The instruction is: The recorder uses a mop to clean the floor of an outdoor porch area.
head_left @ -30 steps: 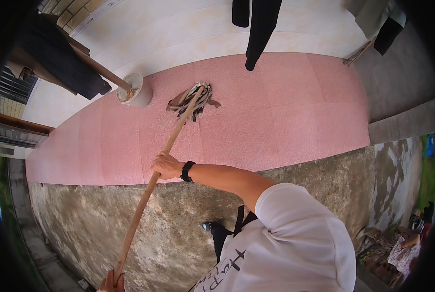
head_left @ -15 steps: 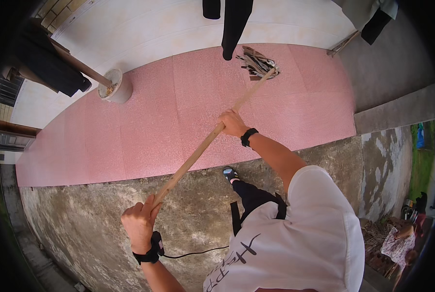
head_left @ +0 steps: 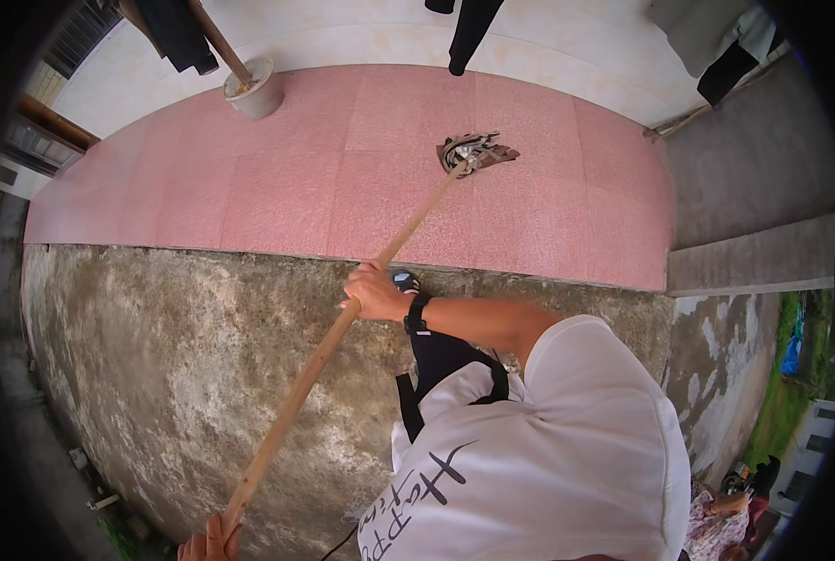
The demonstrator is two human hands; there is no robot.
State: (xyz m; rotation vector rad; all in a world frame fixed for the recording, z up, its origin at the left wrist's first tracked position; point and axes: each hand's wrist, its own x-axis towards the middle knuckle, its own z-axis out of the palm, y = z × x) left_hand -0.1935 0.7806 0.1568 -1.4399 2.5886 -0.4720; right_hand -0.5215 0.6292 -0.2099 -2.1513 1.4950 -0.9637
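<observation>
A long wooden mop handle [head_left: 361, 290] runs from the lower left up to a grey and brown rag mop head [head_left: 476, 152] lying on the pink tiled floor [head_left: 277, 187]. My right hand [head_left: 375, 293], with a black watch on the wrist, grips the handle near its middle. My left hand [head_left: 210, 544] holds the handle's lower end at the bottom edge of the view, only partly visible. I wear a white shirt with dark lettering.
A weathered concrete strip [head_left: 156, 365] borders the tiles on the near side. A pale bucket-like base [head_left: 254, 93] holds a slanted pole at the far left. Dark clothes [head_left: 469, 33] hang above the tiles. Concrete steps [head_left: 754, 252] lie to the right.
The mop head has swung back from the far right of the tiles toward the middle. My left hand has dropped to the bottom edge of the view.
</observation>
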